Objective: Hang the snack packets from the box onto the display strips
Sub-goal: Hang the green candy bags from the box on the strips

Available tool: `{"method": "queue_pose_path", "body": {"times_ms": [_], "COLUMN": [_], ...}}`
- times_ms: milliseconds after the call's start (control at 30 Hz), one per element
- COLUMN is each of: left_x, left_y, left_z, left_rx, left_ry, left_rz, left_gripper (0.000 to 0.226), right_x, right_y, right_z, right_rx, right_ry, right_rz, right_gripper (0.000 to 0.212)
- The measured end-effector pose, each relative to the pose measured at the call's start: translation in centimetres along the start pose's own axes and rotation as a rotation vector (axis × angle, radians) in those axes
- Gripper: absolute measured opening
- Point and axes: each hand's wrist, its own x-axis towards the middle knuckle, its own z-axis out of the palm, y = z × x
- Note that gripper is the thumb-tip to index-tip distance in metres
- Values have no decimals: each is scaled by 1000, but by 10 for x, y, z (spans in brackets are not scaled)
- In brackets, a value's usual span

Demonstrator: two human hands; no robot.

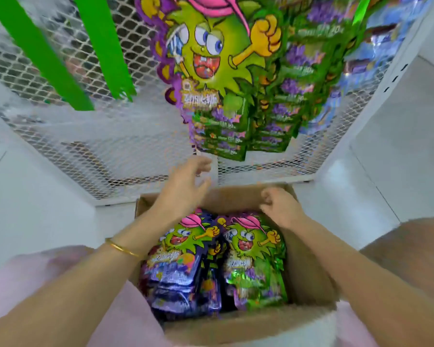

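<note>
I had both hands over the open cardboard box, and neither held a packet, so I judged myself between hangings, at the point of fetching the next one. My left hand was lifted above the box's far edge with its fingers spread and relaxed, just below the lowest of the hung packets on the loaded strip. Blur kept me from telling whether a fingertip touched the pale strip tail there. My right hand hovered over the far right corner of the box, fingers loosely curled, and as far as I could see it gripped nothing. The snack packets lay stacked inside the box, a purple stack on the left and a green stack on the right, both well filled, so most of the job was left. Two green display strips hung bare against the mesh panel to the left. The next move called for lowering a hand, pinching the top packet by its upper edge, and carrying its hang hole to a free hook.
</note>
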Motion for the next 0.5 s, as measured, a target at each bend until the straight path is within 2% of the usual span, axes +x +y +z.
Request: {"method": "queue_pose_path", "body": {"times_ms": [100, 200, 367, 500], "left_x": [5, 10, 16, 16], "left_y": [-6, -12, -19, -20], "left_z": [11, 16, 22, 21], "left_rx": [49, 96, 89, 72], "left_ry": [-126, -166, -199, -222], "left_rz": [-24, -45, -92, -144], "left_gripper": [39, 39, 40, 37], "right_x": [11, 21, 39, 51], "right_y": [33, 49, 58, 63], "right_z": [43, 76, 99, 101], "right_rx": [9, -43, -122, -31], "right_ry": [-152, -223, -251, -221], "right_rz": [151, 247, 334, 383], "right_gripper": [43, 56, 80, 73]}}
